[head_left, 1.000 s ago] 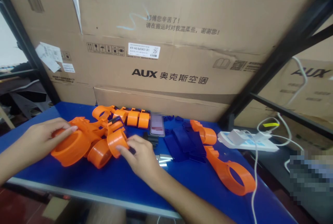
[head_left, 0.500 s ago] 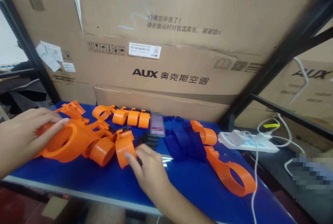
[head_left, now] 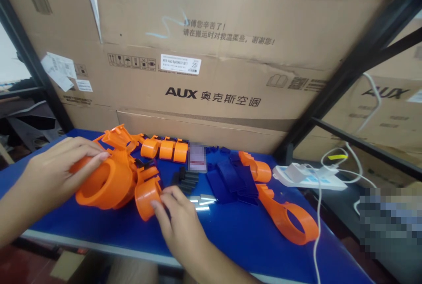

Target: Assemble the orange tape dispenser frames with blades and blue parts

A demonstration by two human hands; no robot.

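My left hand [head_left: 70, 165] is closed on the rim of a large orange tape dispenser [head_left: 108, 187], its round hub facing me. My right hand [head_left: 180, 213] pinches the ring of a smaller orange tape dispenser [head_left: 147, 198] between thumb and fingers; it has a dark piece at its top. Behind the left hand, another orange dispenser part [head_left: 117, 136] overlaps the large one, and its outline is partly hidden. Several small orange tape dispensers [head_left: 167, 149] stand in a row at the back. Just beyond my right hand lie black rod-like pieces [head_left: 188, 182] and thin silver strips [head_left: 201, 202].
Dark blue flat pieces [head_left: 232, 183] lie piled right of centre. Two orange dispenser frames [head_left: 298, 224] rest at the right. A card [head_left: 198, 157] stands near the back. A white power strip [head_left: 310, 177] trails cables past the blue table's [head_left: 231, 249] right edge. Cardboard boxes [head_left: 198, 77] wall the back.
My left hand has shifted right with the large dispenser, bunching the orange parts together. My right hand has moved slightly left and down with the smaller dispenser, exposing more silver strips.
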